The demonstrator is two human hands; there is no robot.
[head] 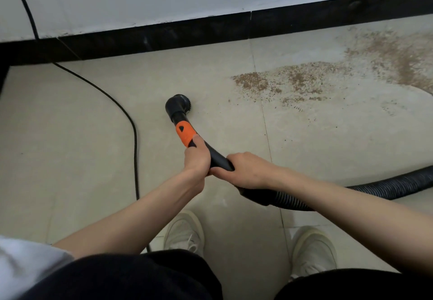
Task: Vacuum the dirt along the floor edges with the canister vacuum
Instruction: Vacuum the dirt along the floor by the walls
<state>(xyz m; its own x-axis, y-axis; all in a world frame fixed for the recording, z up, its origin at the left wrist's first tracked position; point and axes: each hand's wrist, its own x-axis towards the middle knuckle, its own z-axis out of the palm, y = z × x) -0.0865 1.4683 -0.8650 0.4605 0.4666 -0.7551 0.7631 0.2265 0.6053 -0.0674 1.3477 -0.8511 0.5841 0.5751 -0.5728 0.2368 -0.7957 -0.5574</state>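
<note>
- The left hand (196, 159) is wrapped round the rigid black handle tube (214, 156) of the vacuum, just behind the orange collar (184, 134), thumb lying up toward the orange.
- The right hand (246, 170) is curled round the same tube directly behind the left, where it meets the ribbed hose (384, 187); the two hands touch.
- The round brush nozzle (179, 104) sits low over the tile floor (93, 135), on the near side of the black baseboard (210, 30) and apart from it. Whether its bristles touch the tile I cannot tell.
- The dirt (304, 79), a brown granular spread, lies along the foot of the baseboard, off to the right of the nozzle; the nearest crumbs are near but not under it.
- The handle tube looks like hard, smooth plastic: stiff enough to steer the nozzle exactly, probably light, a little slippery in a loose hold. The two-handed grip near the collar seems the right place, since it gives leverage over the nozzle's tilt.
- The hose is soft and springy. It trails away from the baseboard to the right and will likely drag and tug back, so the rear hand should take that pull.
- The grains look dry and loose, so a quick sweep could scatter them.
- A black power cord (134, 140) runs down from the baseboard on the nozzle's left; it could snag a foot, as the white shoes (185, 231) stand close to it.
- The canister itself is out of view.
</note>
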